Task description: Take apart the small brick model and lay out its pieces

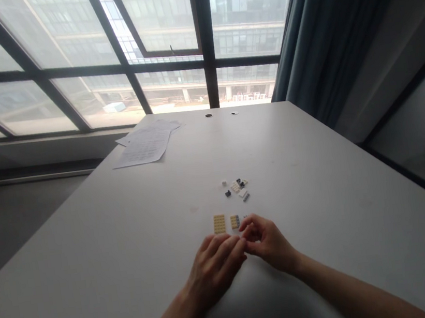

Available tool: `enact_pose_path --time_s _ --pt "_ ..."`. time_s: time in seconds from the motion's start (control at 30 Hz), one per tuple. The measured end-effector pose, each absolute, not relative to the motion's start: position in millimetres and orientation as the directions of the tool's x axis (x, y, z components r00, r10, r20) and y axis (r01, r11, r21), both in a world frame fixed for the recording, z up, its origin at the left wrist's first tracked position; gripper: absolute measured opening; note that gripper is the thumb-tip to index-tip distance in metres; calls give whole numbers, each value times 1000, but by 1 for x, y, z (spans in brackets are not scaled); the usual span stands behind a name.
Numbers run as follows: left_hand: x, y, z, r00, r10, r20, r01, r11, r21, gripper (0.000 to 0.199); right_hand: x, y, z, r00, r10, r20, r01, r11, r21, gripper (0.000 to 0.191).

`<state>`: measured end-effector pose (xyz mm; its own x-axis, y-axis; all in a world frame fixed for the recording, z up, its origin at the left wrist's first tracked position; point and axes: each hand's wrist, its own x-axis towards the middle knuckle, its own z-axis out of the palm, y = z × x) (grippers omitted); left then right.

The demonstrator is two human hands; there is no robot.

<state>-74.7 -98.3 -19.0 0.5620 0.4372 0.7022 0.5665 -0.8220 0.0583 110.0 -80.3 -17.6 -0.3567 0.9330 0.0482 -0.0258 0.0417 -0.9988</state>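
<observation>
My left hand (pixel 216 265) and my right hand (pixel 268 243) meet at their fingertips just above the near part of the white table. The fingers of the left hand are bent and pressed together, and its back hides whatever lies under them. Thumb and fingers of the right hand are curled into a pinch; anything between them is too small or hidden to make out. Beyond the left knuckles lies a flat tan toy building plate (pixel 219 224). Next to the right fingertips is a smaller tan and grey brick piece (pixel 235 221), and a tiny grey piece (pixel 245 216) is partly covered there.
A loose group of white and cream building bricks (pixel 242 193) lies farther out, with a dark brick (pixel 228 193) and a small white piece (pixel 224 183) beside it. Printed papers (pixel 144 144) lie at the far left of the table (pixel 296 169). Windows and a curtain (pixel 300 53) stand behind.
</observation>
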Motion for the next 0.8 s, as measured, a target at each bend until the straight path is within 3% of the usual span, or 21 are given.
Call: enact_pose_path --time_s 0.1,0.2,0.33,0.37,0.5,0.6,0.8 --pt "-77 -97 -21 517 484 706 607 -789 97 38 115 -74 -11 -387 918 85 55 115 -992 31" --pt "-79 -95 -23 434 528 730 667 -733 134 37 126 -53 -3 -304 938 167 281 255 -925 25" --pt "-78 -97 -22 402 519 755 654 -739 159 31 137 -11 1 -116 977 176 738 204 -644 24" --pt "-78 -98 -21 402 510 761 643 -748 162 30 137 -2 0 -102 981 167 776 184 -603 26" --pt "-75 -101 -18 405 484 776 609 -776 166 28 127 18 -7 -82 987 139 840 144 -524 34" --pt "-75 -101 -19 403 482 778 606 -778 167 28 116 23 -12 -64 989 130 862 120 -493 29" --pt "-77 -100 -22 393 493 776 609 -772 183 32 110 30 -20 -32 989 147 831 108 -546 19"
